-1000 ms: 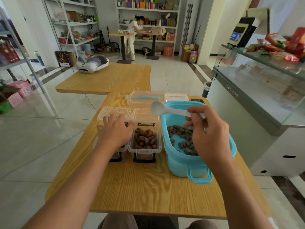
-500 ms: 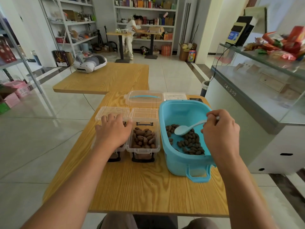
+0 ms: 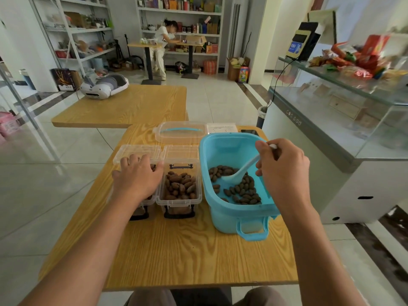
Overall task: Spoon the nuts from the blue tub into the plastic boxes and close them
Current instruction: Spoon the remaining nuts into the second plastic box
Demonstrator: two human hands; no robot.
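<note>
The blue tub stands at the right of the wooden table, with brown nuts on its floor. My right hand grips a white spoon whose bowl lies among the nuts. Two clear plastic boxes sit side by side left of the tub, lids hinged open behind them. The right box is heaped with nuts. My left hand rests over the left box and hides most of it.
The tub's clear lid with a blue handle lies behind the boxes, next to a white card. A second wooden table with a white headset stands further back. A glass counter runs along the right. A person stands at the far shelves.
My right hand has carried the spoon from above the tub's rim down into the tub, and its bowl now lies among the nuts. My left hand has stayed on the left box.
</note>
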